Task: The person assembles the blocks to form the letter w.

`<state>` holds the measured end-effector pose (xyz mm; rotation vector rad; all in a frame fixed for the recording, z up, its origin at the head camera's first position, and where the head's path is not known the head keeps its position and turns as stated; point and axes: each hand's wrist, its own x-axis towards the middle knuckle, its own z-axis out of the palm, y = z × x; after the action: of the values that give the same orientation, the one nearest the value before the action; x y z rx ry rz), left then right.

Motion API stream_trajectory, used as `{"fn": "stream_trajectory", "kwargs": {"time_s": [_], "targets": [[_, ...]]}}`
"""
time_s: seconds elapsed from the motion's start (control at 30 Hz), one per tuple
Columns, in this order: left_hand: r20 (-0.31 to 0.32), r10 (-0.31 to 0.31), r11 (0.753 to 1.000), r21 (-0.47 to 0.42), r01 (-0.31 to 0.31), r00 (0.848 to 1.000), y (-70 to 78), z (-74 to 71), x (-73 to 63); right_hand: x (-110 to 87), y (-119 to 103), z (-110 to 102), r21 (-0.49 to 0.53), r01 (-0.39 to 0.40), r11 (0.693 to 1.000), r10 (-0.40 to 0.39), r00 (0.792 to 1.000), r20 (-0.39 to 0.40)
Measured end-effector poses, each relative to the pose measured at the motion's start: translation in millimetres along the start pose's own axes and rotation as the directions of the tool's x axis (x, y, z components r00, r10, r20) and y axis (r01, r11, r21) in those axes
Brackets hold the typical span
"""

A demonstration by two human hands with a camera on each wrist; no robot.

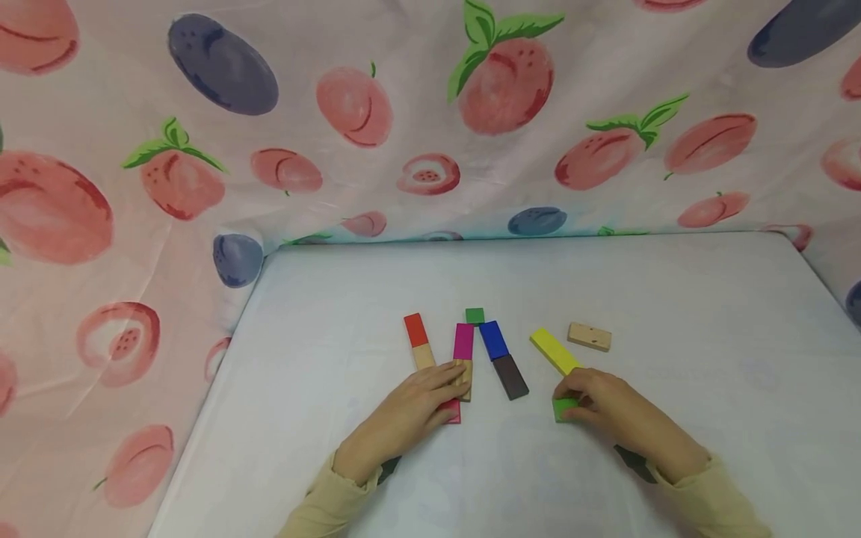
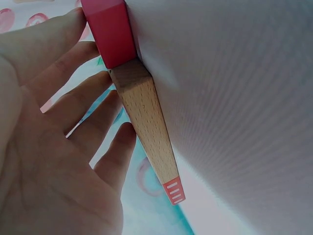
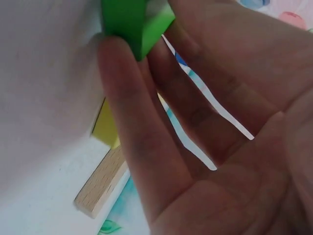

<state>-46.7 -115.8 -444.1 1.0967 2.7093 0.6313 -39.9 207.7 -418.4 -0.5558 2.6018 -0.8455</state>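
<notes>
My left hand (image 1: 420, 400) lies over a wooden block (image 1: 464, 392), its fingers reaching across the block's surface. The left thumb touches a pink block (image 1: 455, 407) at the near end of that row. A magenta block (image 1: 464, 341) continues the row beyond my fingertips. In the left wrist view the fingers are spread and fairly straight beside the wood block (image 2: 146, 122) and pink block (image 2: 112, 34). My right hand (image 1: 615, 407) pinches a light green block (image 1: 563, 410) between thumb and fingers, close by the near end of a yellow block (image 1: 554, 351).
Left of this stand a red block (image 1: 415, 329) and a plain wood block (image 1: 424, 356) end to end. A blue block (image 1: 494, 340) meets a dark brown block (image 1: 511, 377). A dark green block (image 1: 474, 316) lies at the far side. Another wooden block (image 1: 590, 336) sits right.
</notes>
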Motion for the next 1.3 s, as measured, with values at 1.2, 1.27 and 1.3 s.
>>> {"fn": "stream_trajectory", "kwargs": {"time_s": [1.2, 1.27, 1.3], "targets": [[0.003, 0.0, 1.0, -0.004, 0.0, 1.0, 1.2, -2.1, 0.3, 19.7, -17, 16, -0.019, 0.084, 0.996, -0.085, 0.996, -0.012], [0.004, -0.003, 1.0, -0.005, 0.003, 1.0, 1.1, -1.8, 0.2, 20.5, -18, 16, -0.024, 0.078, 0.997, -0.078, 0.997, -0.017], [0.005, -0.005, 1.0, -0.005, 0.005, 1.0, 1.0, -1.7, 0.2, 20.8, -19, 16, -0.023, 0.078, 0.997, -0.079, 0.997, -0.017]]}}
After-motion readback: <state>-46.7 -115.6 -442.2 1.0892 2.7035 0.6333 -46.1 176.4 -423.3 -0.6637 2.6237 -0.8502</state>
